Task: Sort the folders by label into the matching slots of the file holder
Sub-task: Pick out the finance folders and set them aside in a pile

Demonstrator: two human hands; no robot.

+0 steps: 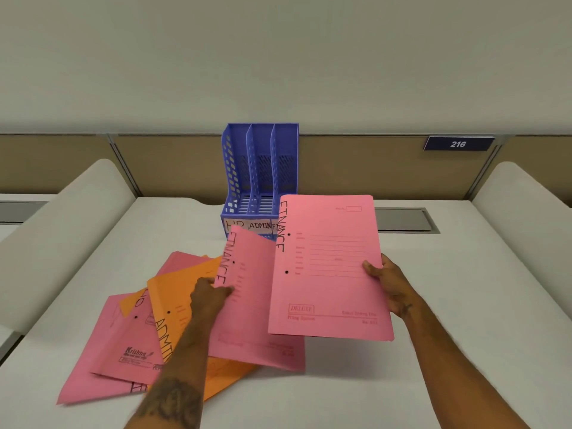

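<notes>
FINANCE folder [328,267] at centre right, long axis up-frame, spine left, pinched by my right hand [390,287]; my left hand [213,295] seemingly pinches a tilted second folder [257,329].

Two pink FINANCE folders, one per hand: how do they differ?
The right-hand FINANCE folder is lifted off the desk, pinched at its right edge by the right hand. The left-hand FINANCE folder rests on the pile, left hand gripping its spine edge, partly overlapped. Both pink, same label.
</notes>
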